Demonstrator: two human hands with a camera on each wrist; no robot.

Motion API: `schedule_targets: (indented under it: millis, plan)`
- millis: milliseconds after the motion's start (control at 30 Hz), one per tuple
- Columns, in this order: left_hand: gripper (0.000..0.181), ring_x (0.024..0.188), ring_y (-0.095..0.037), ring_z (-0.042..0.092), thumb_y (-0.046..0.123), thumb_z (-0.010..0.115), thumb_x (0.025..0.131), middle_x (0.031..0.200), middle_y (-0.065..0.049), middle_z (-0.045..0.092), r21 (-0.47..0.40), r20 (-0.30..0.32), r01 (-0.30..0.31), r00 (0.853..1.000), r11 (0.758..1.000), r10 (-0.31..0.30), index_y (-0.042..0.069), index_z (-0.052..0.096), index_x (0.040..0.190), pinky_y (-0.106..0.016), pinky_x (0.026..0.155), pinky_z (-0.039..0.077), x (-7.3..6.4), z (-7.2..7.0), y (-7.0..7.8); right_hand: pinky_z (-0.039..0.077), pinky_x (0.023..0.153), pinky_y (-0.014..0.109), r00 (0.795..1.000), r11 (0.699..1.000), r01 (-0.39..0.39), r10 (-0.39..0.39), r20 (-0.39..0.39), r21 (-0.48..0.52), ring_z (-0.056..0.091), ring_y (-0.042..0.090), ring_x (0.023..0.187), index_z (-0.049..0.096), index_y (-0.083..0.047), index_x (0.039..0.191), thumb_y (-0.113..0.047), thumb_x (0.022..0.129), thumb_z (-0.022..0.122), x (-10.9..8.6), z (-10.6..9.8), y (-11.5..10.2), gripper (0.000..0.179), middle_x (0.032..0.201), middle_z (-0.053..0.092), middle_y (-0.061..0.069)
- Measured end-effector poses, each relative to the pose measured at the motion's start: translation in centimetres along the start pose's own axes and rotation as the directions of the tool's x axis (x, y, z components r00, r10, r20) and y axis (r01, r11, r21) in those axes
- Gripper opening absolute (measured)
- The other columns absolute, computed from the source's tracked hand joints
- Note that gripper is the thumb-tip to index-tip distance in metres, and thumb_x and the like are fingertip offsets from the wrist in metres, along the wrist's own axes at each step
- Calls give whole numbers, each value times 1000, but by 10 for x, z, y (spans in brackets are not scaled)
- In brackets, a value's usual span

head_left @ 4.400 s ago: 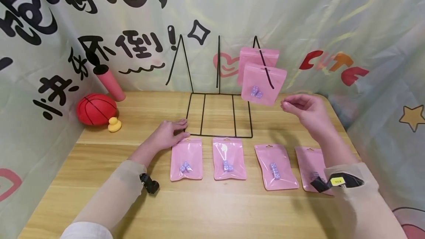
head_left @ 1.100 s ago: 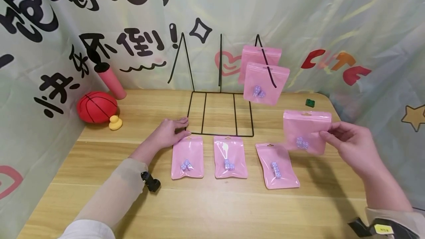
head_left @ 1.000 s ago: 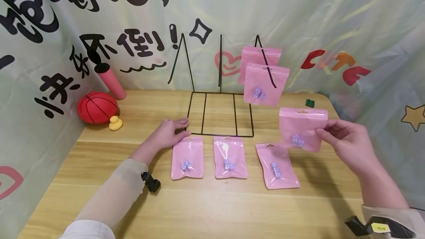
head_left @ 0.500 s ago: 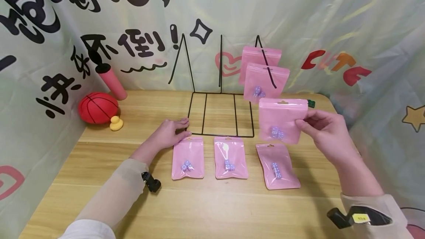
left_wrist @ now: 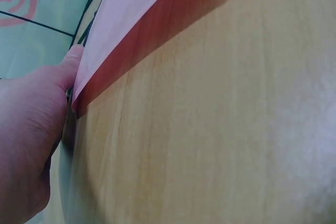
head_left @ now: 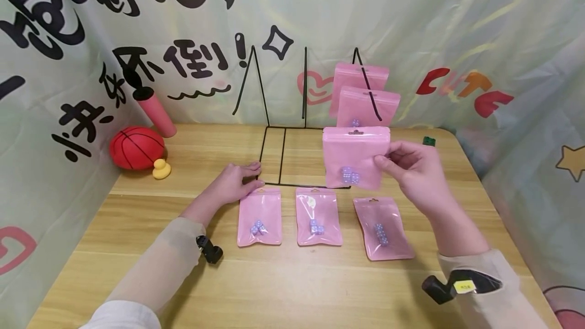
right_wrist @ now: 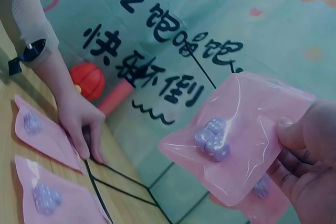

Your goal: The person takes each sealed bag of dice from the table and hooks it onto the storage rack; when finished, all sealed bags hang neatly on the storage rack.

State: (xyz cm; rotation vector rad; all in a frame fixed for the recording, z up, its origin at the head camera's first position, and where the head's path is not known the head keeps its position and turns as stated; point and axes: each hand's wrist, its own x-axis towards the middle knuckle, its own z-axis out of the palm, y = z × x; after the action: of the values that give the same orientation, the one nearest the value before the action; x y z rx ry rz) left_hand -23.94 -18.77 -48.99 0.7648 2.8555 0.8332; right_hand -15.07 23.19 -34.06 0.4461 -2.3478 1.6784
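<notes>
My right hand (head_left: 413, 174) pinches the right edge of a pink zip bag (head_left: 356, 154) between thumb and fingers. The bag hangs upright in the air, with several lilac dice (right_wrist: 213, 139) showing inside. Just behind it, two pink bags (head_left: 367, 105) hang on the right hook of a black wire rack (head_left: 305, 85). The middle and left hooks carry nothing. At the rack's front left corner my left hand (head_left: 235, 182) grips the base wire with thumb and fingers, close to the top of a pink bag (head_left: 260, 212) lying on the table.
Two more pink bags with dice, a middle bag (head_left: 318, 207) and a right bag (head_left: 381, 217), lie in the same row on the wooden table (head_left: 283, 288). A red ball (head_left: 137, 149), yellow duck (head_left: 161, 169) and pink cylinder (head_left: 155, 110) stand back left; a green block (head_left: 428, 141) lies back right.
My right hand came back from the hanging bags, picked up the rightmost bag from the table, and has carried it left and up toward the rack. The left hand has stayed put.
</notes>
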Motion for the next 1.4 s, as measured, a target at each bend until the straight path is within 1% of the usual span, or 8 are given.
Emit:
schedule_targets:
  millis: [233, 333, 433, 533, 700, 967, 1267, 1400]
  plan:
    - [52, 144, -27, 48, 36, 74, 102, 152, -10, 54, 3, 1, -2, 1000, 1000, 2, 2, 65, 141, -53, 123, 29, 0, 0, -1, 52, 59, 21, 999, 989, 32, -36, 23, 142, 62, 15, 68, 76, 4, 96, 13, 93, 73, 10, 25, -6, 10, 84, 74, 8]
    - [53, 145, -27, 48, 38, 73, 102, 153, -9, 54, 3, 6, 5, 1000, 1000, -5, 3, 64, 142, -55, 124, 27, 0, 0, -2, 50, 59, 21, 999, 989, 38, -43, 34, 145, 60, 15, 68, 74, 7, 96, 9, 94, 74, 15, 34, -10, 3, 84, 73, 8]
    - [53, 145, -27, 48, 38, 73, 102, 152, -9, 54, -3, 6, 4, 1000, 1000, -4, 3, 65, 142, -55, 123, 28, 1, 0, -2, 48, 58, 22, 998, 989, 41, -47, 41, 145, 58, 16, 69, 72, 9, 97, 7, 95, 75, 19, 43, -13, 4, 84, 72, 8]
    - [53, 144, -27, 49, 37, 74, 102, 152, -10, 55, -12, 0, -1, 1000, 1000, 1, 3, 65, 141, -53, 123, 29, 1, 0, -3, 52, 62, 23, 998, 986, 46, -53, 40, 159, 61, 17, 71, 72, 7, 95, 8, 95, 74, 24, 52, -14, 2, 86, 73, 7]
    - [52, 143, -26, 50, 37, 76, 101, 150, -9, 56, -21, -9, -8, 1000, 1000, 8, 2, 66, 139, -49, 122, 32, 1, 1, -3, 56, 64, 23, 997, 979, 59, -66, 30, 194, 64, 17, 73, 73, 3, 93, 12, 94, 73, 32, 65, -13, 8, 86, 74, 9]
    - [51, 142, -27, 52, 35, 77, 100, 148, -10, 57, -20, -30, -25, 999, 999, 25, 1, 67, 137, -46, 121, 36, 2, 2, -3, 51, 60, 22, 997, 969, 72, -78, 14, 234, 61, 15, 70, 71, 8, 91, 12, 93, 74, 42, 81, -10, 6, 83, 74, 8]
    - [50, 142, -26, 51, 35, 76, 101, 149, -10, 57, -8, -23, -16, 1000, 1000, 16, 2, 67, 138, -49, 122, 34, 2, 3, -5, 51, 61, 22, 999, 972, 38, -30, -35, 234, 60, 16, 70, 72, 5, 90, 12, 94, 72, 52, 89, -2, 8, 80, 68, 10]
    - [50, 142, -26, 51, 34, 76, 101, 149, -10, 57, -11, -24, -15, 1000, 1000, 15, 2, 67, 138, -48, 122, 34, 2, 2, -4, 52, 62, 22, 997, 971, 23, -4, -81, 237, 60, 14, 70, 72, 5, 90, 11, 95, 72, 60, 94, 0, 8, 79, 69, 8]
